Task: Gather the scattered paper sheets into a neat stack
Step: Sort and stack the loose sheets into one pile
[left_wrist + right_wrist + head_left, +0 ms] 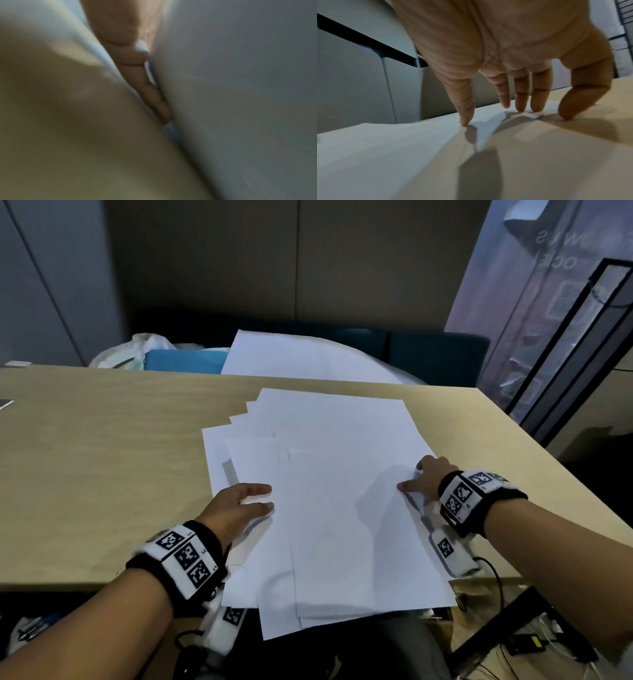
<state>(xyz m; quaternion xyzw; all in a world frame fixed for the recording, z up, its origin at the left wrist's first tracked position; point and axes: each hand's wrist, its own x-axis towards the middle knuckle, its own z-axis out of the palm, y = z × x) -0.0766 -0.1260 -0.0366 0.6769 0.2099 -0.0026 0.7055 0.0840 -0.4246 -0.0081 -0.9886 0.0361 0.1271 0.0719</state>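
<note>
A loose pile of white paper sheets [335, 508] lies fanned on the wooden table [102, 474], with its near ends hanging over the front edge. My left hand [260, 498] lies at the pile's left side, thumb and fingers straight on the sheets. In the blurred left wrist view its fingers [135, 59] show edge-on against paper [240, 94]. My right hand [412, 477] is at the pile's right edge. The right wrist view shows that hand [515, 108] spread, fingertips pressing the sheet edges [529, 115] down on the table [556, 162]; one sheet edge is lifted slightly.
Beyond the table's far edge lie another large white sheet [301, 357], a blue item [185, 361], a plastic bag [137, 350] and a dark bench [438, 354]. A black frame [582, 354] stands at the right. Cables [534, 642] lie under the table.
</note>
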